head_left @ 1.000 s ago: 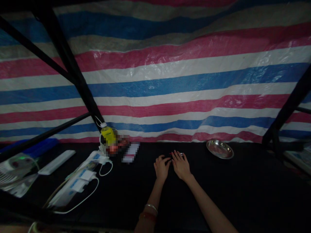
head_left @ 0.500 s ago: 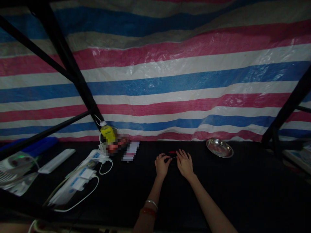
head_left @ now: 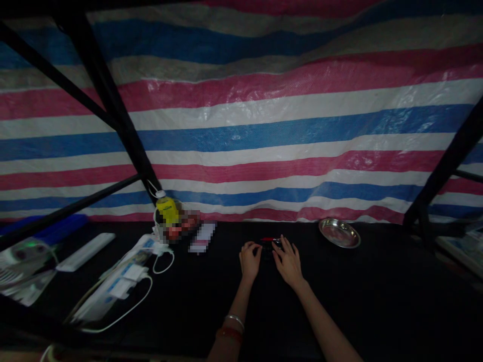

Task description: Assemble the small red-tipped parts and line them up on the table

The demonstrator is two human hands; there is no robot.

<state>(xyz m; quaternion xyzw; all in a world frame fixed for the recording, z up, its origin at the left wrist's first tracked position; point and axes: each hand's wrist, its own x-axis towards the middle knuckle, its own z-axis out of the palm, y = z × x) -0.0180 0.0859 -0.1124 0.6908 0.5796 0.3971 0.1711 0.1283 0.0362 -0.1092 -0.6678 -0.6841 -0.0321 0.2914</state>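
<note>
Both my hands rest on a black table [head_left: 358,301], close together near its far middle. My left hand [head_left: 249,260] has its fingers curled toward a small dark object with a red part [head_left: 269,241] that lies just beyond the fingertips. My right hand [head_left: 289,260] lies flatter, fingers spread and reaching to the same small object. The object is too dark and small to name. Whether either hand grips it is unclear. Bangles [head_left: 234,324] circle my left wrist.
A round steel dish [head_left: 339,233] sits at the back right. At the back left stand a yellow bottle [head_left: 167,208], white chargers with cables [head_left: 124,281] and a white remote-like bar [head_left: 86,252]. Black frame bars [head_left: 113,110] cross on the left; a striped tarp [head_left: 264,125] hangs behind.
My hands have stayed almost in place, shifting slightly around the small red-and-dark object. My right hand's fingers moved a little apart from the left, then back toward the object.
</note>
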